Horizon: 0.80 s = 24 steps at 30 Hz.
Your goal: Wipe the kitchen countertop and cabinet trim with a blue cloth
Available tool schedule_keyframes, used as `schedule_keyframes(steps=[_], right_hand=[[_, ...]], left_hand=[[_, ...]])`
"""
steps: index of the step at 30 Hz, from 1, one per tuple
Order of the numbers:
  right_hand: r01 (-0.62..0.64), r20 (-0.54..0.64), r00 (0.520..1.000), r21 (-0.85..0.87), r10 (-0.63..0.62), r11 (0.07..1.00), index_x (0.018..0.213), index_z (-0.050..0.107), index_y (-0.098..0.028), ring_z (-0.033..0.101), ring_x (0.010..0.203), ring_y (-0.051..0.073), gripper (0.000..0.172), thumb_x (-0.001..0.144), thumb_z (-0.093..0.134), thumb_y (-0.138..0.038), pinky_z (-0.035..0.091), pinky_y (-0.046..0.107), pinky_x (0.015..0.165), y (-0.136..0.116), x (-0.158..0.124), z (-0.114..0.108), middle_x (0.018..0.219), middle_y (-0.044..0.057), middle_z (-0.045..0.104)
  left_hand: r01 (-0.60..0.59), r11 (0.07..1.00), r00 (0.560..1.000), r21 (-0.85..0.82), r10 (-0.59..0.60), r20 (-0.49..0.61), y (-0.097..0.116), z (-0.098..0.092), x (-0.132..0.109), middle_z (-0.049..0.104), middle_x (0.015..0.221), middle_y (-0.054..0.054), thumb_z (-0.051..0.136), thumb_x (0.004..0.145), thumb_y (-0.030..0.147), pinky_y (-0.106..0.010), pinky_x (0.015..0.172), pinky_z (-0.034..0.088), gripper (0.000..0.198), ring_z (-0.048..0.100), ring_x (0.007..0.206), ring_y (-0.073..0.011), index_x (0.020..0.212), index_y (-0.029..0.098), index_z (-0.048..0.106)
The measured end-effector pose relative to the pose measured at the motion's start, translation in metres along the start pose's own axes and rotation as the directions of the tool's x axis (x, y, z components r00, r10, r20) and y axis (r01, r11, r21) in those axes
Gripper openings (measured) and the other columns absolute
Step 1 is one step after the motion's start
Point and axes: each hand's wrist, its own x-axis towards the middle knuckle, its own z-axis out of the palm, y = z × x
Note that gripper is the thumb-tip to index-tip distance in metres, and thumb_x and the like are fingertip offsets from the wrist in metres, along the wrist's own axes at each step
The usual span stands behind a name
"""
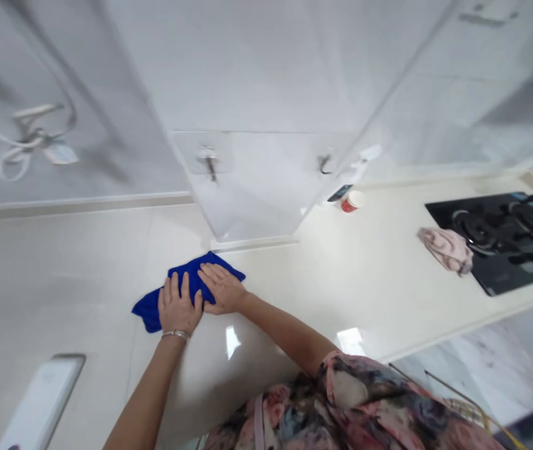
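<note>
My left hand (179,306), with a metal bracelet (175,334) at the wrist, lies flat on a blue microfibre cloth (154,309). My right hand (222,289) presses on the same cloth just beside it, its fingers pointing toward the cabinets. Both hands hide the middle of the cloth. The cloth lies crumpled on a glossy cream countertop (323,294), and its edges extend past my hands on the left and at the top.
Along the counter stand a red-and-white paper cup (351,201), a small dark object (340,192), a pink patterned rag (445,250) and a black gas hob (496,240). White cabinets with handles (209,164) rise behind. A white object (41,403) sits at lower left.
</note>
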Motion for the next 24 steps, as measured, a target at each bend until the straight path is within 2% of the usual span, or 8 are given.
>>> schedule_keyframes(steps=[3, 7, 13, 16, 19, 24], right_hand=[[-0.075, -0.016, 0.997, 0.008, 0.076, 0.997, 0.158, 0.032, 0.0, 0.021, 0.159, 0.034, 0.092, 0.086, 0.064, -0.046, 0.019, 0.049, 0.132, 0.013, -0.051, -0.024, 0.168, 0.025, 0.028], [-0.197, -0.011, 0.98, 0.025, 0.197, 0.98, 0.159, 0.033, -0.003, 0.023, 0.158, 0.034, 0.093, 0.085, 0.068, -0.049, 0.021, 0.052, 0.131, 0.044, -0.101, -0.06, 0.168, 0.024, 0.028], [-0.37, -0.082, 0.927, -0.049, 0.366, 0.928, 0.161, 0.032, -0.007, 0.022, 0.158, 0.031, 0.089, 0.092, 0.063, -0.054, 0.024, 0.051, 0.13, 0.074, -0.177, -0.11, 0.169, 0.021, 0.028], [-0.465, -0.132, 0.882, -0.096, 0.452, 0.88, 0.161, 0.032, -0.007, 0.022, 0.158, 0.031, 0.089, 0.093, 0.062, -0.054, 0.024, 0.052, 0.13, 0.078, -0.224, -0.131, 0.169, 0.02, 0.027], [-0.562, -0.169, 0.824, -0.138, 0.54, 0.815, 0.16, 0.033, -0.005, 0.022, 0.158, 0.032, 0.088, 0.094, 0.061, -0.055, 0.024, 0.051, 0.13, 0.076, -0.278, -0.151, 0.169, 0.02, 0.027], [-0.703, -0.217, 0.711, -0.196, 0.669, 0.684, 0.161, 0.033, -0.005, 0.022, 0.158, 0.031, 0.084, 0.096, 0.056, -0.054, 0.026, 0.053, 0.129, 0.053, -0.373, -0.178, 0.169, 0.021, 0.027]], left_hand=[[-0.083, 0.997, 0.995, -0.003, 0.083, 0.062, 0.041, 0.012, -0.015, 0.028, 0.17, -0.021, 0.037, 0.1, 0.046, -0.057, 0.129, 0.017, 0.07, 0.017, 0.16, -0.0356, 0.159, 0.009, 0.04], [-0.188, 0.982, 0.972, -0.006, 0.187, 0.145, 0.095, 0.028, -0.01, 0.028, 0.17, -0.019, 0.04, 0.099, 0.046, -0.057, 0.128, 0.019, 0.07, 0.02, 0.16, -0.0353, 0.159, 0.011, 0.041], [-0.391, 0.917, 0.886, -0.074, 0.397, 0.241, 0.171, 0.054, 0.005, 0.029, 0.17, -0.019, 0.044, 0.098, 0.046, -0.058, 0.128, 0.019, 0.07, 0.022, 0.159, -0.0371, 0.159, 0.012, 0.042], [-0.492, 0.863, 0.821, -0.118, 0.505, 0.266, 0.215, 0.068, -0.001, 0.029, 0.17, -0.018, 0.045, 0.098, 0.046, -0.057, 0.129, 0.018, 0.07, 0.023, 0.159, -0.037, 0.159, 0.012, 0.042], [-0.586, 0.792, 0.74, -0.172, 0.609, 0.284, 0.262, 0.079, -0.018, 0.027, 0.171, -0.017, 0.046, 0.098, 0.045, -0.054, 0.13, 0.017, 0.069, 0.021, 0.159, -0.0365, 0.16, 0.013, 0.041], [-0.696, 0.66, 0.58, -0.283, 0.749, 0.32, 0.336, 0.097, -0.069, 0.025, 0.171, -0.018, 0.049, 0.098, 0.045, -0.052, 0.13, 0.015, 0.071, 0.019, 0.16, -0.0367, 0.16, 0.013, 0.04]])
